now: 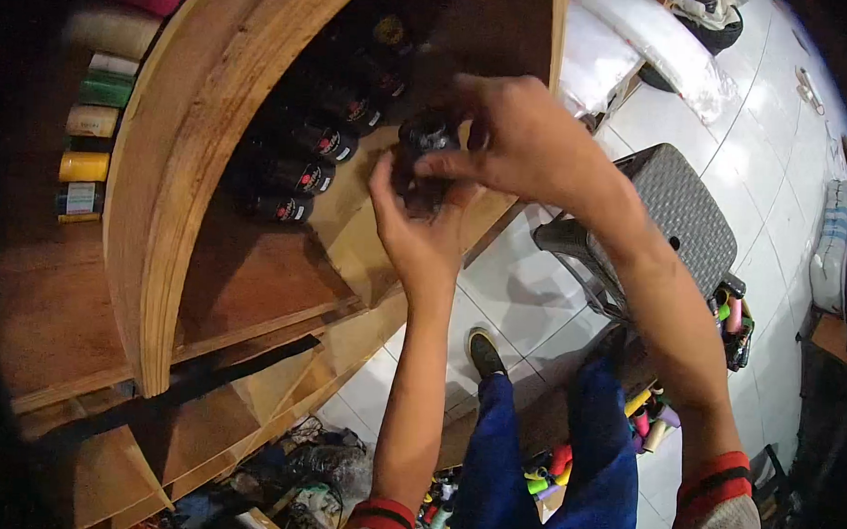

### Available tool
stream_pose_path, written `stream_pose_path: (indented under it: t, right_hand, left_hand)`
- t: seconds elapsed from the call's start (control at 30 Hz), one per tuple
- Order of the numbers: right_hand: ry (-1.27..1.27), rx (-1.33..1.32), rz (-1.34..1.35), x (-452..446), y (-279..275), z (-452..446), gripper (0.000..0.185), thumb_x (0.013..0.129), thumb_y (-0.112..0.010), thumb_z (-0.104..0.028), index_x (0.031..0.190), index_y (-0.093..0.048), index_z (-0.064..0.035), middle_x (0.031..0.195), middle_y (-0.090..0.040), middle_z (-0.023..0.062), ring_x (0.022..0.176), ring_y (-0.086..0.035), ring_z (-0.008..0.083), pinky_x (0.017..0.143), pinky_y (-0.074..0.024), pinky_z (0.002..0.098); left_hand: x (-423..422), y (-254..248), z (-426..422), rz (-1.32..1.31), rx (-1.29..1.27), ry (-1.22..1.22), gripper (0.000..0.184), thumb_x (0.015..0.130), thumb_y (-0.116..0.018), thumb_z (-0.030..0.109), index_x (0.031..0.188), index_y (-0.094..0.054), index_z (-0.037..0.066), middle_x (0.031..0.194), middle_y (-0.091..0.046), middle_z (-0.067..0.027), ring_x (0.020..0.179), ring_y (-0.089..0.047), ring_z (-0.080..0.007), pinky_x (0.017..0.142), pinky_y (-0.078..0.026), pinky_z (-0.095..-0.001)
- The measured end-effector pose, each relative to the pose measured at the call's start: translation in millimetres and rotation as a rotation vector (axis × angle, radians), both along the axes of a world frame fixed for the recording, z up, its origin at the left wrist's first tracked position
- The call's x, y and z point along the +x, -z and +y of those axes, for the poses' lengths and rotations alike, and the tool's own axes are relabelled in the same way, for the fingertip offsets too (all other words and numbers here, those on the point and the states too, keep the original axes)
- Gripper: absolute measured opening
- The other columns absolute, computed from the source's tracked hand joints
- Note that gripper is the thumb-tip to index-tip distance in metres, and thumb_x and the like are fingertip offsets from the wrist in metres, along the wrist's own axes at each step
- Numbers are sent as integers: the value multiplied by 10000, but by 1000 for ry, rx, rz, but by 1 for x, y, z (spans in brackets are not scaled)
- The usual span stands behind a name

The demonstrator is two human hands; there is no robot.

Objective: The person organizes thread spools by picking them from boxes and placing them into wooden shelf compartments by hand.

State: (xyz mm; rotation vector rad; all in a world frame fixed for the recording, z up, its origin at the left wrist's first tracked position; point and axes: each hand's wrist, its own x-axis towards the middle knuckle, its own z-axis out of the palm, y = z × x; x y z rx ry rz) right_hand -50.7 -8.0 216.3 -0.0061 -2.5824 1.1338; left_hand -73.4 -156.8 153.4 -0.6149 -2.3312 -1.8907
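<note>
A black thread spool (426, 134), dark and shiny as if in clear plastic, is held between my two hands in front of the shelf opening. My left hand (423, 232) cups it from below with curled fingers. From the right, my right hand (517, 128) closes over its upper part, thumb laid across it; some fingertips are lost in shadow. Just left of my hands, a row of black thread spools (307, 176) with red and white labels stands on the wooden shelf, beside a piece of brown cardboard (364, 234).
A thick wooden upright (180, 163) borders the shelf, with coloured spools (84, 167) beyond it. A grey woven-pattern stool (672, 217) stands on the white tiled floor (516, 286). More coloured spools (656, 426) lie near my legs, and white plastic-wrapped bundles (655, 49) are at the upper right.
</note>
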Motion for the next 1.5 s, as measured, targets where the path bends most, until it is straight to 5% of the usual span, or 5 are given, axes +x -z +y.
stream_pose_path:
  t: [0.27, 1.07, 1.2, 1.43, 1.5]
  right_hand:
    - [-216, 617, -108, -62, -50, 40, 359, 679, -690, -219, 967, -633, -12, 855, -626, 217, 782, -629, 354, 691, -522, 393]
    - [456, 128, 57, -156, 80, 16, 238, 710, -651, -187, 845, -674, 8, 752, -635, 223, 725, -636, 383, 672, -540, 407]
    - [432, 416, 237, -92, 89, 15, 264, 829, -588, -253, 878, -655, -2, 771, -649, 188, 760, -657, 317, 657, -537, 368]
    - [63, -1474, -333, 143, 103, 13, 180, 858, -634, -94, 980, -617, 36, 771, -674, 122, 704, -673, 178, 588, -550, 289]
    - [203, -1465, -563, 223, 122, 24, 183, 850, -659, -135, 940, -606, 16, 791, -673, 126, 615, -659, 180, 511, -520, 272]
  left_hand:
    - [-30, 65, 17, -35, -132, 8, 717, 751, -742, 78, 1308, -308, -49, 1244, -480, -172, 1128, -496, -227, 944, -415, -341]
    - [-22, 52, 17, 50, -313, -90, 586, 805, -670, 103, 1270, -361, -74, 1176, -507, -225, 1054, -539, -306, 908, -436, -367]
    - [-28, 68, 16, 252, -375, -151, 601, 788, -668, 140, 1287, -381, -33, 1183, -491, -226, 1052, -535, -338, 894, -441, -390]
    - [5, 43, 5, 310, -373, -4, 592, 837, -639, 115, 1323, -337, -37, 1273, -463, -186, 1151, -474, -257, 939, -383, -357]
    - [61, 34, 23, 191, -197, 86, 600, 827, -624, 86, 1330, -318, -27, 1279, -453, -174, 1164, -453, -256, 942, -355, -358]
